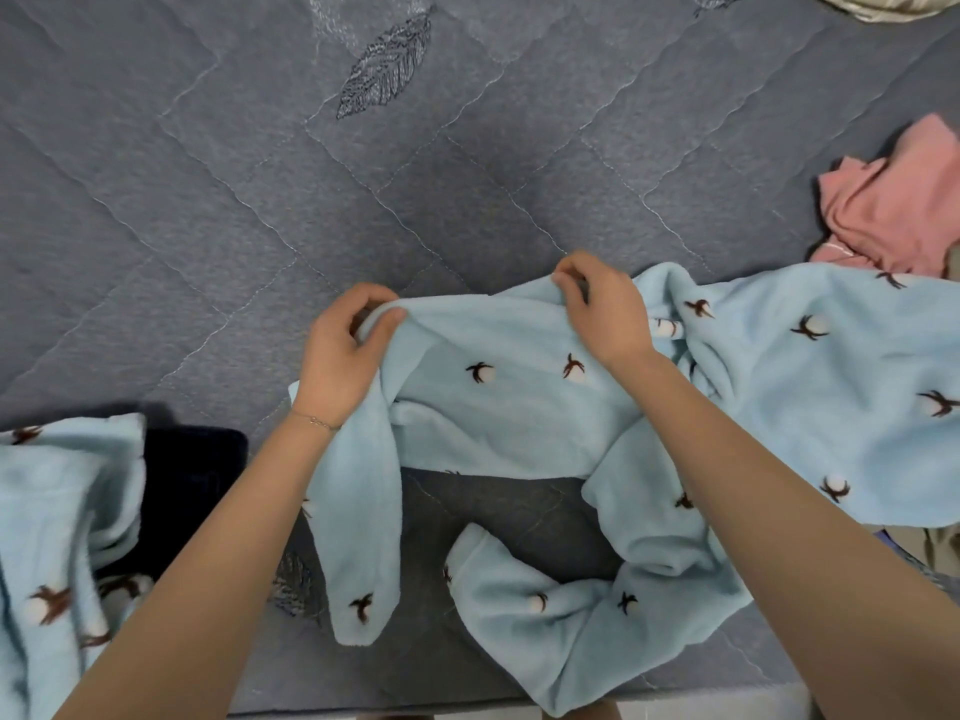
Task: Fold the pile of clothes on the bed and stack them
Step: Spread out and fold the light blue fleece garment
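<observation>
Light blue fleece garment (519, 407) with a brown-and-white print is spread on the bed (208, 200) and held at its far edge by both hands. Left hand (340, 356): fingers (371, 296) are curled over a fold of that edge, with the thumb pressed against it. Right hand (608, 314): fingers (571, 275) are curled and the edge is pinched. The edge is stretched between the two sets of fingers. Two sleeve-like parts are trailed below the fingers, and the rest is bunched to the right of the right fingers. Pink garment (893, 215) is crumpled well right of the right fingers. Second blue fleece piece (57, 511) is seen down-left of the left fingers, beside a dark navy item (192, 491). Thin bracelet (314, 420) is worn on the left wrist.
</observation>
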Demonstrator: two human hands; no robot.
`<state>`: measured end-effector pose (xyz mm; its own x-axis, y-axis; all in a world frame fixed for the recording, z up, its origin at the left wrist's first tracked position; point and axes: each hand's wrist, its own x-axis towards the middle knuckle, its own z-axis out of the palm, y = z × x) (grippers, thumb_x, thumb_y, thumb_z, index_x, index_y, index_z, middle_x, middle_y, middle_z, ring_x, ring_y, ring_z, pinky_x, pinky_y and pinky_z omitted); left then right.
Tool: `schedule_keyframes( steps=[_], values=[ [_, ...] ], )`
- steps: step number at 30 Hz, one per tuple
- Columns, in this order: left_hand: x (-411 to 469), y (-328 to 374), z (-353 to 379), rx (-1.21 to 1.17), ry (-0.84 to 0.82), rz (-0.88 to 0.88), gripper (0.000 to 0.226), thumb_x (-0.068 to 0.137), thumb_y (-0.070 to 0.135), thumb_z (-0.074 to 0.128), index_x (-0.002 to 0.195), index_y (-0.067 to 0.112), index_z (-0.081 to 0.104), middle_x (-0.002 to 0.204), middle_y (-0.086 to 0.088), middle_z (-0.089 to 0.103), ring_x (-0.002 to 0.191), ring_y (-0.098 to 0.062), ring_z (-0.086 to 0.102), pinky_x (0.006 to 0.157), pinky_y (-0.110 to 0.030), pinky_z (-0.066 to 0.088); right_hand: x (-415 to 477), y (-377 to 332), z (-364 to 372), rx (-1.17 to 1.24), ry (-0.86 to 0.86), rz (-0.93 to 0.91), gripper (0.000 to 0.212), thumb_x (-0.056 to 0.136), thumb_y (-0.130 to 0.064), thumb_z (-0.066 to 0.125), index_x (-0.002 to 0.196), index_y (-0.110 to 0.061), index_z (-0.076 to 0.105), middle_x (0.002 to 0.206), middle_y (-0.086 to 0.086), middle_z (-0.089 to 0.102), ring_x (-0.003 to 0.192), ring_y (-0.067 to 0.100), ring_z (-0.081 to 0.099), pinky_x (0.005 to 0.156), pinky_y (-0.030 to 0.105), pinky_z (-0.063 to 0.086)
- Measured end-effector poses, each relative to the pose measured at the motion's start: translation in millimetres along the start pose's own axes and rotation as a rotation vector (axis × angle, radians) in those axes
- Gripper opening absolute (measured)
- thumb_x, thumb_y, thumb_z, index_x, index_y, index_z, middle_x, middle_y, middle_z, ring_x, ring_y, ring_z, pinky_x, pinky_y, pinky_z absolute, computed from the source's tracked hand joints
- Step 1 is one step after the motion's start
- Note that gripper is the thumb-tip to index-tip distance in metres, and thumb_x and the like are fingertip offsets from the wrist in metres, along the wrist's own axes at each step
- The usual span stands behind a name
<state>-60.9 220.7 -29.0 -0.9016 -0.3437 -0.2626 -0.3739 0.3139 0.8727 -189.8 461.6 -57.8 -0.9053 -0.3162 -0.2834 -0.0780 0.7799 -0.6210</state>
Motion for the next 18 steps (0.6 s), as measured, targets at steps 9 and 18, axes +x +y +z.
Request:
schedule_keyframes(
  steps=[9,18],
  values=[
    [27.0,-26.3,4.3,0.393,-0.167,-0.103,0.012,0.094,0.015,0.060,0.097,0.004,0.065,0.088,-0.004,0.061,0.084,-0.022,0.055,0.068,-0.022,0.034,-4.2,13.4,14.7,-0.185,0.031,-0.230,0.028,0.088,-0.041,0.059,0.083,-0.016,0.072,0.091,0.003,0.060,0.086,0.022,0.049,0.077,0.030,0.031],
    [9.2,-17.1,-9.4,0.002,-0.101,-0.273,0.012,0.096,0.017,0.060,0.095,0.008,0.066,0.086,-0.005,0.062,0.077,-0.008,0.052,0.068,-0.014,0.042,-14.2,1.2,18.2,-0.123,0.090,-0.186,0.024,0.091,-0.034,0.062,0.087,-0.011,0.066,0.084,0.003,0.066,0.086,0.027,0.057,0.079,0.027,0.030]
  ],
)
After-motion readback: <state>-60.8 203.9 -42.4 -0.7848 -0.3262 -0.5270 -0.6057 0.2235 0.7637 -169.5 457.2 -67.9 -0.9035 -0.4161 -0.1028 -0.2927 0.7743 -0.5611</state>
